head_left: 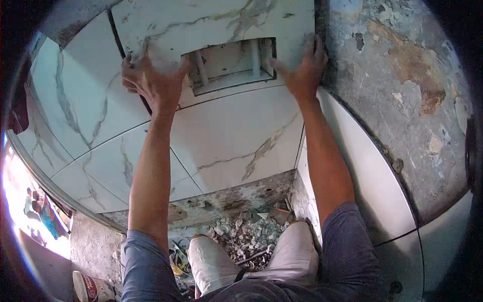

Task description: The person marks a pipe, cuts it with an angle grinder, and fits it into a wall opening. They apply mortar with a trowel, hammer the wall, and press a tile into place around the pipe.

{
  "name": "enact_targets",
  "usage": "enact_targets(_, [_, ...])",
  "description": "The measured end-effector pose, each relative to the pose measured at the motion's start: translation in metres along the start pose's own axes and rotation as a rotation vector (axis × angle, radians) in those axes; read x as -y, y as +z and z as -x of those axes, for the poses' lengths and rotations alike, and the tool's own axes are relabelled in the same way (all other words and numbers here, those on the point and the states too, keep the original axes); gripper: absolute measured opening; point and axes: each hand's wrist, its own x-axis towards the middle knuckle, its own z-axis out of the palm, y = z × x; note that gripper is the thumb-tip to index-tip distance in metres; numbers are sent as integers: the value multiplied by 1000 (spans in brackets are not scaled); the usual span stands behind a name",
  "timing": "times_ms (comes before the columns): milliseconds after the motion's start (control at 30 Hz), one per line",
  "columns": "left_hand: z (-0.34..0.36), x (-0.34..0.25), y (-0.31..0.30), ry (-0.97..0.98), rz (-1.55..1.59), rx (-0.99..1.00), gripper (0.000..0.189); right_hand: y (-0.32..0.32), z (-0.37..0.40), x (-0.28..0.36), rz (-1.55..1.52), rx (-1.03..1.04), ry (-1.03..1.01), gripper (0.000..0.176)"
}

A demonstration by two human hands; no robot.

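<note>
A white marble-look wall tile (166, 22) with brown-grey veins stands against the wall in front of me, a rectangular opening (229, 65) cut through its lower part. My left hand (156, 83) grips its left side, fingers at the edge and thumb near the opening. On the opposite side my right hand (303, 75) has its fingers around the right edge, thumb pointing toward the opening. Pipes (255, 58) show inside the opening. Just below sits another veined tile (236, 136), with a narrow dark joint between the two.
More veined tiles (75, 100) cover the wall at left. Bare, flaking plaster (402, 75) rises at right above white tiles (359, 166). Rubble (246, 234) lies on the floor by my knees. A white bucket (90, 287) stands lower left; people (45, 214) appear outside an opening.
</note>
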Motion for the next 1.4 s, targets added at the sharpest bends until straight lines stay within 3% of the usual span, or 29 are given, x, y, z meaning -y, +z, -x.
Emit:
enact_targets(100, [-1,-3,-4,-16,-46,8,84,5,30,8,108,42,162,96])
enact_targets(233, [1,2,-3,36,-32,-7,81,25,37,18,29,-50,260,96])
enact_targets(400, [0,8,-2,85,-56,-23,80,31,38,22,143,-56,246,88])
enact_targets(667, [21,16,-6,129,-96,40,109,29,41,20,119,-37,235,85])
enact_targets(800, [25,17,-6,68,-91,82,109,30,37,17,133,-93,195,86])
enact_targets(1100, [40,12,-9,76,-70,90,109,25,37,18,162,-8,214,92])
enact_targets(1200, [46,11,-13,50,-80,111,109,25,37,17,12,-55,148,92])
enact_targets(1267, [48,11,-12,26,-89,149,108,26,39,18,158,-2,224,92])
enact_targets(1400, [44,14,-7,10,-66,114,108,28,37,20,123,-31,196,91])
